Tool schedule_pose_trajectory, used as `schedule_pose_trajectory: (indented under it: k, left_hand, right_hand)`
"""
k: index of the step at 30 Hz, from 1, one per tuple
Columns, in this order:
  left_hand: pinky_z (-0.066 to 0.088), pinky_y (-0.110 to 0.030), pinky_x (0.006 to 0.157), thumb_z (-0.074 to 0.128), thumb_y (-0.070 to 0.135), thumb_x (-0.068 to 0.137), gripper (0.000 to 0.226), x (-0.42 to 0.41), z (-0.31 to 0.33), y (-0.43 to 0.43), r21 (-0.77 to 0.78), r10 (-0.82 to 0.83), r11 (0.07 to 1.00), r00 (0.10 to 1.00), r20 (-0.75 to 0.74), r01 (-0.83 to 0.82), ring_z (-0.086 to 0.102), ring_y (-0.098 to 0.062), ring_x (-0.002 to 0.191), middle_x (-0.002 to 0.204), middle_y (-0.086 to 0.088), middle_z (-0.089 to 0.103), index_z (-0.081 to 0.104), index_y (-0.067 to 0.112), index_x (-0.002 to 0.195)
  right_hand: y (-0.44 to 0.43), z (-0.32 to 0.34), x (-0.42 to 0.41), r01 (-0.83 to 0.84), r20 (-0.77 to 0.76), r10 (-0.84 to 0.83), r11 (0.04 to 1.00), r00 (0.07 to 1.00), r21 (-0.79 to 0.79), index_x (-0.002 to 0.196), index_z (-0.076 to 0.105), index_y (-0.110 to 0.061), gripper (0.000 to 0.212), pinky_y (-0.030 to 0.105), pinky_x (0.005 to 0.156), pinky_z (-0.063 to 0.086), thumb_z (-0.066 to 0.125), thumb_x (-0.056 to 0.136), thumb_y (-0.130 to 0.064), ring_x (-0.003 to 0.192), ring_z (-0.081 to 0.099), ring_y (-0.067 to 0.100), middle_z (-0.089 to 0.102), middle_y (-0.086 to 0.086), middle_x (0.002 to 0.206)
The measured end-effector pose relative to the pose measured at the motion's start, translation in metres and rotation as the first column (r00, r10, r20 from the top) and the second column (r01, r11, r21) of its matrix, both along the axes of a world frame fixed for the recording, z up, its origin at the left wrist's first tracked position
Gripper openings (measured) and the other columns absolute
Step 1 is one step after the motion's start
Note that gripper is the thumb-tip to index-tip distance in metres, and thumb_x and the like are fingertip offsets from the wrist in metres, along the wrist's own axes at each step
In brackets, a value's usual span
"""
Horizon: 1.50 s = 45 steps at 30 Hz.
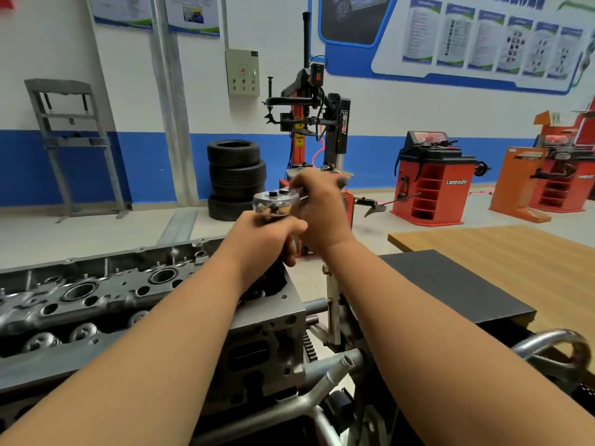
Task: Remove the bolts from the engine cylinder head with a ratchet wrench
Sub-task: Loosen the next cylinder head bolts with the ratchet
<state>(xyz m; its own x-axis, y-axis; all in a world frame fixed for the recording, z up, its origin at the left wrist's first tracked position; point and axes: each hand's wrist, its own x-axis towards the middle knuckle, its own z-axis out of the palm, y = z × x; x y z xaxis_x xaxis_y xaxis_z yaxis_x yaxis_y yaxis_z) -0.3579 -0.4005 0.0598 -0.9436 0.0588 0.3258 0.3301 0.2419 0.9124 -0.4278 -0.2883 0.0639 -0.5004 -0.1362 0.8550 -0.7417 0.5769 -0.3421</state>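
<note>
Both hands hold the ratchet wrench: left hand fingers curled round its shaft, right hand fingers wrapped on the handle at 2 o'clock. The cylinder head lies at 8 o'clock. A tilted shaft could make the socket slip from the hidden bolt.

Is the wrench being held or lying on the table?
Held. The left hand grips under the head of the ratchet wrench; the right hand grips its handle, above the cylinder head.
</note>
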Motion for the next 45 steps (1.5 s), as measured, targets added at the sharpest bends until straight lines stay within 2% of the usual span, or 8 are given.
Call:
schedule_pose_trajectory:
  k: [6,9,14,19,25,36,41,45]
  left_hand:
    - [0.044,-0.033,0.07,0.053,0.017,0.092,0.052,-0.002,-0.001,0.001,-0.094,0.066,0.993,0.998,0.011,-0.065,0.067,-0.025,0.059,0.042,-0.007,0.051,0.048,0.015,0.039]
    - [0.053,-0.048,0.074,0.053,0.014,0.091,0.049,-0.001,-0.001,0.003,-0.044,0.058,0.997,0.997,0.046,-0.056,0.059,-0.024,0.046,0.04,-0.005,0.045,0.048,0.017,0.042]
    - [0.051,-0.059,0.085,0.052,0.016,0.09,0.048,0.006,0.0,0.006,-0.05,0.005,0.999,0.999,0.054,-0.002,0.049,-0.015,0.04,0.038,0.003,0.045,0.056,0.019,0.042]
    - [0.05,-0.057,0.087,0.051,0.02,0.091,0.035,0.011,0.003,0.009,-0.13,0.033,0.991,0.998,0.045,-0.027,0.058,-0.028,0.058,0.041,0.002,0.051,0.053,0.015,0.056]
    - [0.052,-0.052,0.088,0.047,0.014,0.091,0.033,0.011,0.003,0.012,-0.157,0.08,0.985,0.996,0.044,-0.073,0.06,-0.023,0.054,0.038,0.002,0.051,0.05,0.013,0.059]
    - [0.051,-0.033,0.073,0.059,0.02,0.078,0.017,-0.008,0.007,-0.01,-0.047,-0.192,0.979,0.973,0.131,0.199,0.068,-0.026,0.065,0.058,-0.006,0.06,0.057,0.011,0.063]
    - [0.053,-0.03,0.078,0.058,0.023,0.079,0.023,-0.01,0.008,-0.013,-0.051,-0.208,0.975,0.966,0.15,0.218,0.069,-0.027,0.073,0.061,-0.01,0.066,0.062,0.011,0.06]
    - [0.051,-0.029,0.069,0.048,0.015,0.092,0.06,-0.006,0.002,-0.006,-0.152,-0.115,0.979,0.984,0.138,0.136,0.065,-0.024,0.059,0.039,-0.004,0.046,0.047,0.018,0.032]
  right_hand:
    - [-0.033,0.014,-0.02,-0.162,0.194,0.142,0.982,0.971,0.093,0.068,0.044,-0.023,0.032,0.019,0.066,0.03,0.067,0.083,-0.006,0.078,0.043,0.013,0.043,-0.015,0.071]
    - [-0.022,0.013,-0.012,-0.118,0.19,0.099,0.989,0.977,0.092,0.068,0.044,-0.022,0.03,0.01,0.063,0.028,0.059,0.084,-0.002,0.082,0.041,0.017,0.045,-0.006,0.077]
    - [0.016,0.01,0.028,0.146,0.16,-0.178,0.971,0.971,0.19,0.087,0.046,-0.021,0.015,0.03,0.075,0.034,0.059,0.082,-0.017,0.093,0.035,0.014,0.045,-0.003,0.092]
    - [0.049,0.02,0.105,0.44,0.003,-0.522,0.723,0.853,0.533,0.116,0.049,-0.019,0.033,0.031,0.067,0.034,0.055,0.089,-0.035,0.099,0.047,0.024,0.057,0.004,0.105]
    - [0.041,0.033,0.129,0.434,0.053,-0.598,0.637,0.8,0.637,0.085,0.04,-0.016,0.018,0.026,0.046,0.025,0.055,0.087,-0.025,0.059,0.038,0.018,0.038,-0.001,0.068]
    - [-0.014,0.047,-0.007,-0.122,0.397,-0.109,0.85,0.911,0.513,0.083,0.064,-0.009,0.004,0.029,0.067,0.046,0.06,0.082,-0.01,0.078,0.055,0.019,0.061,0.005,0.083]
    - [-0.019,0.043,-0.006,-0.159,0.413,-0.043,0.883,0.91,0.441,0.063,0.044,-0.03,0.036,0.016,0.057,0.029,0.061,0.082,-0.004,0.065,0.042,0.001,0.046,-0.01,0.072]
    - [-0.015,0.042,0.005,-0.09,0.382,-0.09,0.899,0.92,0.43,0.07,0.057,-0.012,0.013,0.027,0.065,0.037,0.061,0.082,-0.008,0.07,0.049,0.016,0.055,0.003,0.074]
